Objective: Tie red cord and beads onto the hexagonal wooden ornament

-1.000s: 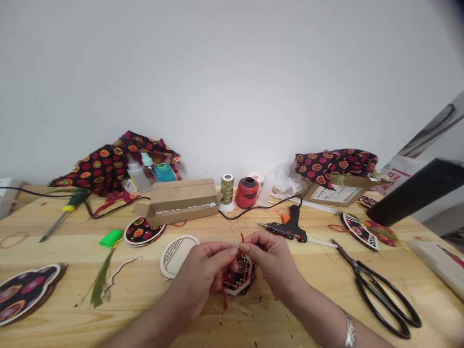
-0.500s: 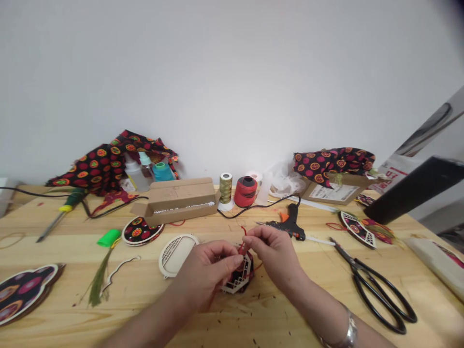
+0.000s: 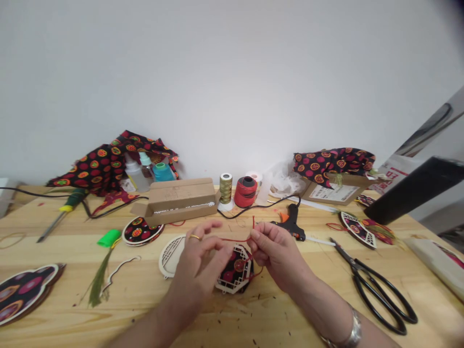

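My right hand (image 3: 270,244) is closed in a pinch on a red cord (image 3: 235,240), with a short end standing up above the fingertips. The cord runs nearly straight across to my left hand (image 3: 205,256), where thumb and index finger close on it and the other fingers are spread; a ring is on one finger. Under the hands lies an octagonal pendant (image 3: 234,273) with a pale lattice frame and dark patterned fabric, partly hidden by my left hand. Red cord also loops at its right side. Behind my left hand is a pale round frame (image 3: 170,256).
Black scissors (image 3: 380,290) and a glue gun (image 3: 292,223) lie to the right. Thread spools (image 3: 246,192) and an open cardboard box (image 3: 183,203) stand at the back. On the left are a green tassel (image 3: 101,275), a screwdriver (image 3: 60,217) and a round fabric piece (image 3: 139,231).
My hands have moved apart, drawing the red cord out between them. My left hand has shifted left and its outer fingers have spread, uncovering more of the octagonal pendant.
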A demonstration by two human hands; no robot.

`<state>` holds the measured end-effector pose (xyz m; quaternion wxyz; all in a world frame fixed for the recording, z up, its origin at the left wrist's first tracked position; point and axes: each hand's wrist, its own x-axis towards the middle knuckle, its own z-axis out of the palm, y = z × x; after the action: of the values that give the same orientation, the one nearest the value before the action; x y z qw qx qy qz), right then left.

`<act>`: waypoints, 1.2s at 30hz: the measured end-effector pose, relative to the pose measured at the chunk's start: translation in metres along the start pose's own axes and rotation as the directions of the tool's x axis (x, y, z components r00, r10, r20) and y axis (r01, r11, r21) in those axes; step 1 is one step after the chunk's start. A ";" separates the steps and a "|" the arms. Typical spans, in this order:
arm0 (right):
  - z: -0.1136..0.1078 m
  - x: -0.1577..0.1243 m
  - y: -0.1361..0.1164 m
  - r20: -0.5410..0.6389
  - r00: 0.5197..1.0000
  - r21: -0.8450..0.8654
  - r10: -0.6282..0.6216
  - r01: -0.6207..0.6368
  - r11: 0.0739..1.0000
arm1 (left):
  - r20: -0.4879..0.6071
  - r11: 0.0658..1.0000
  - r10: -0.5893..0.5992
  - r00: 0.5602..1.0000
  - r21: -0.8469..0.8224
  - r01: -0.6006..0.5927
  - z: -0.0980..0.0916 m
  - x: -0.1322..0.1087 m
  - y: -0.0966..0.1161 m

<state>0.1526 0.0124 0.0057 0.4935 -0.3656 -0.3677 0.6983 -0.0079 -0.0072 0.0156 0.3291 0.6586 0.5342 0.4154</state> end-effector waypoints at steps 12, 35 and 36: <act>0.005 0.000 0.012 -0.049 0.999 -0.323 -0.020 0.003 0.947 | 0.327 0.821 -0.221 0.919 -0.446 0.357 0.012 -0.007 -0.004; 0.006 -0.001 0.006 -0.025 0.996 -0.279 0.089 -0.093 0.956 | 0.434 0.584 -0.380 0.817 -0.572 0.576 0.012 0.003 -0.010; 0.006 -0.001 0.006 -0.017 0.995 -0.274 0.100 -0.101 0.957 | 0.451 0.561 -0.382 0.807 -0.581 0.590 0.011 0.003 -0.010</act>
<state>0.1453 0.0093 0.0031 0.4025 -0.4495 -0.4411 0.6644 -0.0018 -0.0017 0.0022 0.7248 0.3592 0.4475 0.3813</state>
